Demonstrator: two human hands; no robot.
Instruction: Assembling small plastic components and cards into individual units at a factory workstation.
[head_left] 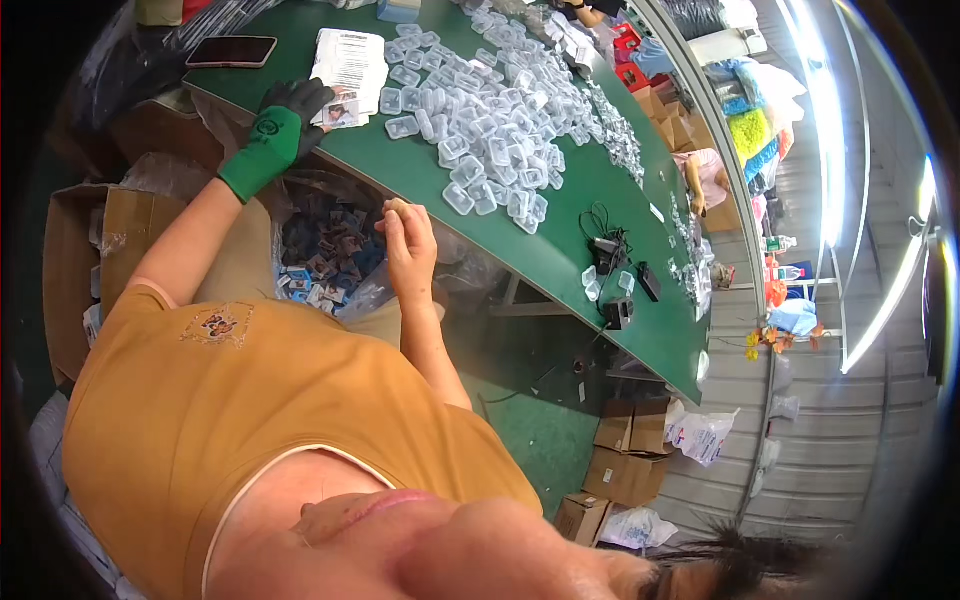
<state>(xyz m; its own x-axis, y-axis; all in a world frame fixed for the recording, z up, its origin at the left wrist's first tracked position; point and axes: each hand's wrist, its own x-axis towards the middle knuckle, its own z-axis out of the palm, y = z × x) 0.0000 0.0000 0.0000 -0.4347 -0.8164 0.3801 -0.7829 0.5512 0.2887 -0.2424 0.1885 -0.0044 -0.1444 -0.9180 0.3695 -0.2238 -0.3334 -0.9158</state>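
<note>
My left hand [279, 133], in a green glove with black fingers, is at the near edge of the green table. Its fingertips close on a small printed picture card [343, 112], beside a stack of white printed cards [350, 62]. Bare and raised by the table edge, my right hand [411, 250] has its thumb and fingers pressed together; what they hold, if anything, is too small to make out. A large pile of small clear plastic boxes [500, 120] covers the table to the right of the cards. Below the edge, between my hands, a clear-lined container holds many small printed pieces [325, 245].
A phone [231, 52] lies at the table's left end. Black cables and adapters [608, 250] sit further right on the green table [560, 268]. Cardboard boxes [628, 465] stand beyond its right end, and an open carton [75, 270] is at my left. Another person's arm [694, 187] shows across the table.
</note>
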